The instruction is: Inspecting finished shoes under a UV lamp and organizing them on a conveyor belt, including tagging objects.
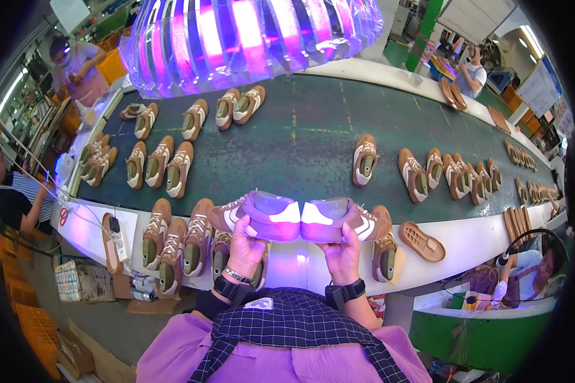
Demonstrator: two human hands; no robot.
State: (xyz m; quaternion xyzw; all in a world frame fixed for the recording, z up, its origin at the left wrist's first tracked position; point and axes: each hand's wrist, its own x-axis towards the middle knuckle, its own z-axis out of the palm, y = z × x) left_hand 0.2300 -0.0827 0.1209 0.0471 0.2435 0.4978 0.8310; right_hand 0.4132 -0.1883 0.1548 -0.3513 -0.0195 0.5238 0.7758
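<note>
My left hand [245, 250] is closed round a brown sneaker [259, 214] with white stripes and a white heel patch. A matching sneaker [342, 217] is gripped in my right hand [342, 254]. Both shoes are held up side by side, heels turned to each other with a narrow gap, toes pointing outward. Purple light falls on their heels. Beneath them runs the white front ledge [287, 268] of the table. Several sneakers [171, 263] stand on that ledge beside my left hand, and one more sneaker [384, 258] stands right of my right hand.
A large plastic-wrapped purple lamp [249, 48] hangs overhead. Pairs of sneakers [179, 167] stand on the green belt [268, 159]. A loose brown sole [421, 241] lies on the ledge at right, another sole [112, 246] at left. Other people sit or stand around the line.
</note>
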